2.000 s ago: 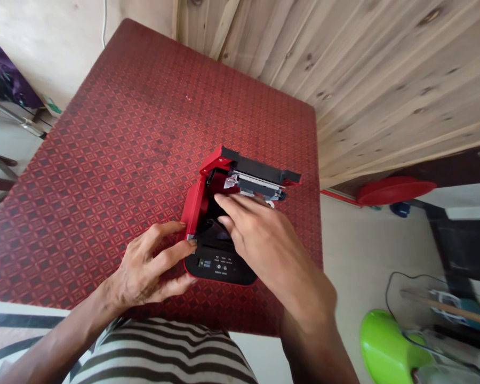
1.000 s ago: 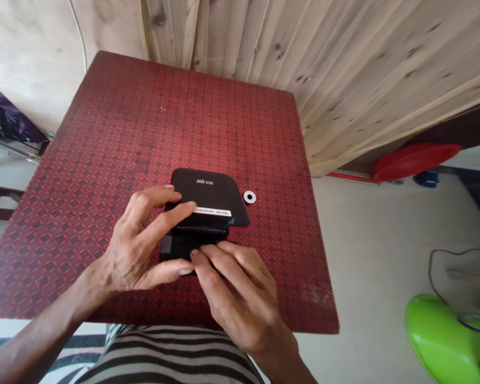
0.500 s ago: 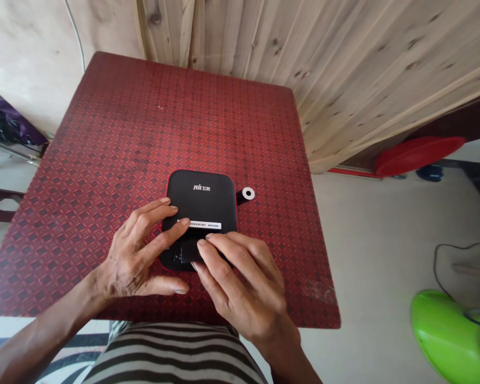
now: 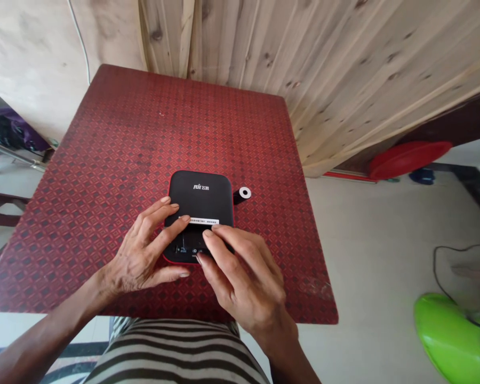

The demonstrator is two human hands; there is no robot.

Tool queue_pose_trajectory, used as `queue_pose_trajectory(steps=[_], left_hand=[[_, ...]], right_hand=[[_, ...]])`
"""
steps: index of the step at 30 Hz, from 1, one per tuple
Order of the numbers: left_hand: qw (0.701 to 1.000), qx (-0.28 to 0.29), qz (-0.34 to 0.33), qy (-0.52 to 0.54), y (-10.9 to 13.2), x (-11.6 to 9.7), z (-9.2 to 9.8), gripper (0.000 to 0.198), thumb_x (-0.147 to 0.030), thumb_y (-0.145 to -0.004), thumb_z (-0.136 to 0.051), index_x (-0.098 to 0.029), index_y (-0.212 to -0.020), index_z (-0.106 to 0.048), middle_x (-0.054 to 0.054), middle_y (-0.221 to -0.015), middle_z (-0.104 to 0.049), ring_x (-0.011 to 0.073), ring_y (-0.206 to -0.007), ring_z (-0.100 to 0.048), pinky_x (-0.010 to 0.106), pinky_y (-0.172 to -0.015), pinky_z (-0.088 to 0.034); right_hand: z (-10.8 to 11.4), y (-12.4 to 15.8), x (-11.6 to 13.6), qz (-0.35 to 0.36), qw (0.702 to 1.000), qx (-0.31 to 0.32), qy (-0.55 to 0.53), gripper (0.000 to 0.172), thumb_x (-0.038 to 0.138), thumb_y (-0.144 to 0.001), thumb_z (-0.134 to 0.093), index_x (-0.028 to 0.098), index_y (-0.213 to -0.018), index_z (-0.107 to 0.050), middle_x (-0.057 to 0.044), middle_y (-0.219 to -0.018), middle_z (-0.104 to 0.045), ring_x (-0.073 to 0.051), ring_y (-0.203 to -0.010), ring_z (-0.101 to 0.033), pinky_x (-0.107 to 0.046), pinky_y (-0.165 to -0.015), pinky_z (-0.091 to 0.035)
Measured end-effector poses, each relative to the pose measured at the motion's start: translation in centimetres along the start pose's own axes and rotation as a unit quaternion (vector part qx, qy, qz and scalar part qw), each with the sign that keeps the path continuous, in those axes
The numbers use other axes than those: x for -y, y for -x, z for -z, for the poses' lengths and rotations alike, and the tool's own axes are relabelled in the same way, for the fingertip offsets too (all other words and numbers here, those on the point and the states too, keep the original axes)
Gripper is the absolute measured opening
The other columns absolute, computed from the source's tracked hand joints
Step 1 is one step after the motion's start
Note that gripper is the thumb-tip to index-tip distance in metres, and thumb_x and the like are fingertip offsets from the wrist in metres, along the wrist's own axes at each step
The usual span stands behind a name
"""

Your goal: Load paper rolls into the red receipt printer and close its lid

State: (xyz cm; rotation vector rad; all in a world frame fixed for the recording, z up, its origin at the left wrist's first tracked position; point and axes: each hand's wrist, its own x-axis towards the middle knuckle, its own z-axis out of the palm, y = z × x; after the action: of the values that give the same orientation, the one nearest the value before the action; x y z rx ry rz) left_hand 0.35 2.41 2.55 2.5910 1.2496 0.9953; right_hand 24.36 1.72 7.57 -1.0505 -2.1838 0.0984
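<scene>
Printer [image 4: 198, 194] on table [image 4: 104, 160], ring [image 4: 245, 192] just right of it

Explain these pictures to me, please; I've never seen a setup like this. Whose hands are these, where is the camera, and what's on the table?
There's no machine here. These are a person's own bare hands, filmed by a camera worn on their head, looking forward and down. Their left hand and right hand both rest on a small black device with a red rim, which lies on a red patterned tabletop. Beside it sits a small black spool with a white centre. The striped shirt at the bottom is the person's own.
</scene>
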Motion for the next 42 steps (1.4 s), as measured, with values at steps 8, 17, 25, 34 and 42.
queue_pose_trajectory(steps=[8,17,25,34,42], left_hand=[[0.994,-0.092,0.053,-0.019,2.3,-1.5,0.1,0.059,-0.032,-0.093,-0.079,-0.023,-0.148,-0.058,0.015,-0.137,-0.068,0.0276,-0.122,-0.071,0.039,-0.1,-0.065],[0.991,-0.12,0.05,-0.02,3.3,-1.2,-0.9,0.052,-0.035,-0.093,-0.079,-0.021,-0.142,-0.063,0.015,-0.131,-0.072,0.0259,-0.113,-0.074,0.038,-0.092,-0.067],[0.989,-0.13,0.057,-0.033,3.1,-1.4,-1.1,0.047,-0.04,-0.097,-0.074,-0.024,-0.14,-0.064,0.013,-0.126,-0.074,0.0234,-0.106,-0.075,0.037,-0.087,-0.068],[0.989,-0.131,0.06,-0.017,2.8,-1.4,-1.3,0.042,-0.042,-0.099,-0.071,-0.02,-0.135,-0.065,0.015,-0.125,-0.073,0.0233,-0.108,-0.074,0.035,-0.087,-0.066],[0.984,-0.128,0.111,0.062,2.2,-1.7,-1.2,0.043,-0.041,-0.093,-0.078,-0.02,-0.127,-0.064,0.016,-0.131,-0.069,0.0246,-0.111,-0.072,0.036,-0.083,-0.065]], right_hand=[[-1.2,2.8,-1.5,-0.125,0.986,-0.11,-0.03,0.06,0.024,-0.096,-0.074,0.024,-0.153,-0.054,-0.013,-0.12,-0.073,-0.028,-0.102,-0.074,-0.041,-0.077,-0.067],[-3.8,6.5,-2.2,-0.213,0.969,-0.051,-0.114,0.055,0.052,-0.108,-0.045,0.021,-0.154,-0.05,-0.011,-0.111,-0.067,-0.022,-0.083,-0.066,-0.037,-0.071,-0.06],[-4.6,7.0,-2.7,-0.177,0.981,0.0,-0.083,0.059,0.053,-0.108,-0.043,0.021,-0.158,-0.042,-0.017,-0.12,-0.068,-0.03,-0.097,-0.071,-0.043,-0.075,-0.062],[-4.9,7.0,-3.0,-0.159,0.983,-0.012,-0.089,0.061,0.051,-0.108,-0.048,0.019,-0.159,-0.042,-0.017,-0.122,-0.069,-0.029,-0.099,-0.072,-0.04,-0.077,-0.063],[-4.8,7.0,-3.0,-0.154,0.985,-0.004,-0.076,0.06,0.05,-0.109,-0.046,0.02,-0.16,-0.04,-0.016,-0.12,-0.07,-0.03,-0.098,-0.073,-0.04,-0.077,-0.063]])
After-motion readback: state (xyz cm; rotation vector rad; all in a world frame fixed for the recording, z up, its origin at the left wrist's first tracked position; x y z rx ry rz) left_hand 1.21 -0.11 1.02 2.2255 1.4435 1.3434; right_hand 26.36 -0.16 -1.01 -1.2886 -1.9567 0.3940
